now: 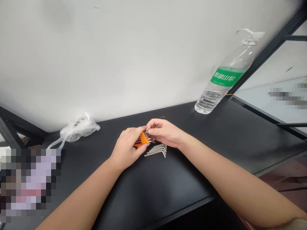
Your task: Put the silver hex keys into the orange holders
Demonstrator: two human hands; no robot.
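An orange holder (144, 138) with several metal keys in it sits between the fingers and thumb of my left hand (127, 145). Pinched by the thumb and fingers of my right hand (165, 131) is a thin metal key (147, 132), close to the holder's right side. Several L-shaped hex keys (157, 150) lie in a row on the black tabletop (148, 188), just below both hands. One more thin bent key (163, 117) shows behind my right hand.
At the back right a large water bottle (222, 76) with a green label stands by the wall. A clear plastic bag (80, 127) lies at the back left. Black frame bars (271, 48) rise at the right.
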